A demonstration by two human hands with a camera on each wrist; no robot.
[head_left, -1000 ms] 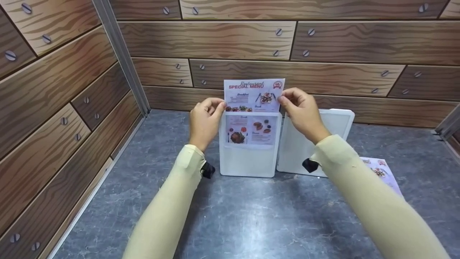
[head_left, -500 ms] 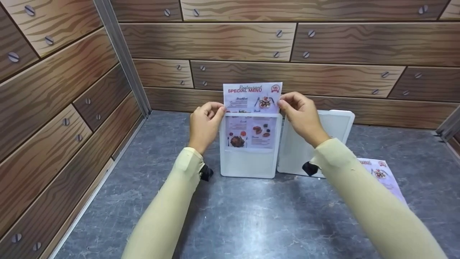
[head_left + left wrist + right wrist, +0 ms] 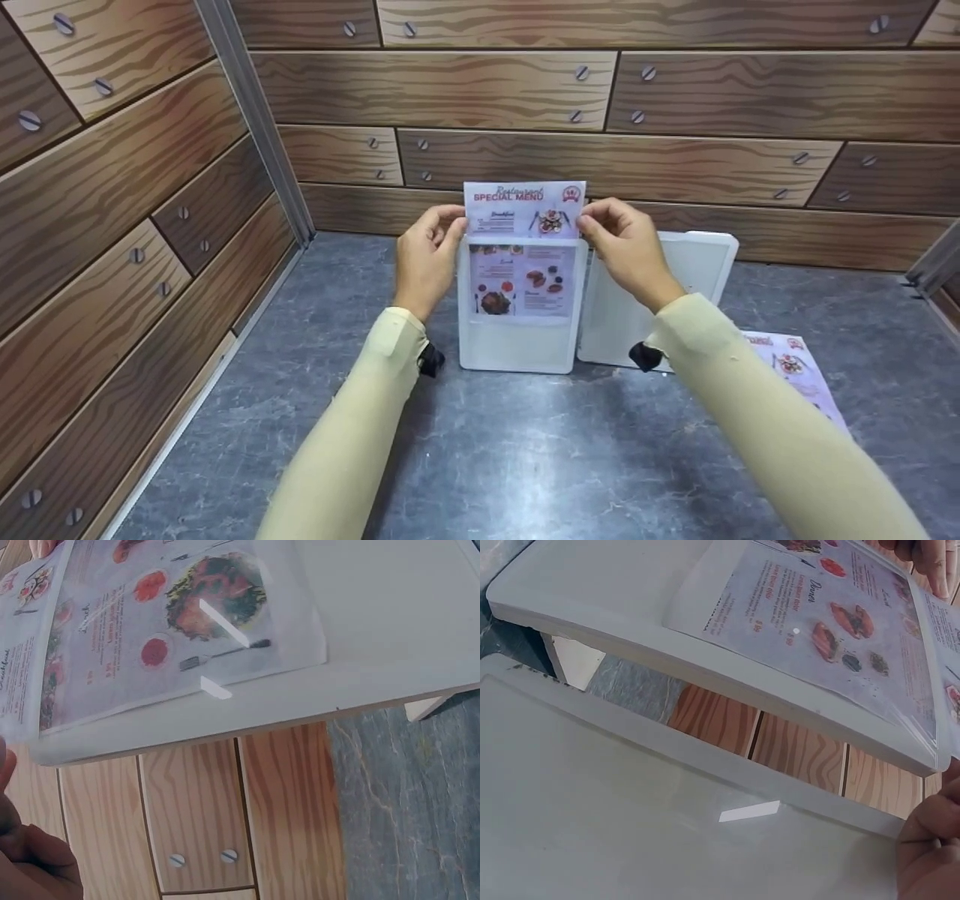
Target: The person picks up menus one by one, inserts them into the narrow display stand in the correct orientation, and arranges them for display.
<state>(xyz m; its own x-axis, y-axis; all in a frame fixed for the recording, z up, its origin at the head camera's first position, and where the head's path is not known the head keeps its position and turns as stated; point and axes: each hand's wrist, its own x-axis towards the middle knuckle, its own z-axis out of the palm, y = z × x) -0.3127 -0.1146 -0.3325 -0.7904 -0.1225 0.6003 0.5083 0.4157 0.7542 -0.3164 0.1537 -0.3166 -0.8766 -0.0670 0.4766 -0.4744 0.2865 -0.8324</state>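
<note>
A printed menu sheet (image 3: 525,210) headed "Special Menu" stands partway inside a white upright menu holder (image 3: 517,349), its lower part showing behind the clear front. My left hand (image 3: 427,255) pinches the sheet's left edge just above the holder's top rim. On the opposite edge, my right hand (image 3: 626,247) pinches the sheet between thumb and fingers. Through the left wrist view, the sheet's bottom edge (image 3: 247,675) lies well short of the holder's base. Both wrist views show only parts of the hands.
A second white holder (image 3: 694,262) stands close on the right, partly behind my right wrist. Another menu sheet (image 3: 799,367) lies on the grey marbled table (image 3: 495,450), partly hidden by my right sleeve. Wood-patterned walls (image 3: 510,90) rise behind and at the left.
The menu sheet has slid lower into the holder, and both hands have come down slightly with it. The holders and the loose sheet stay in place.
</note>
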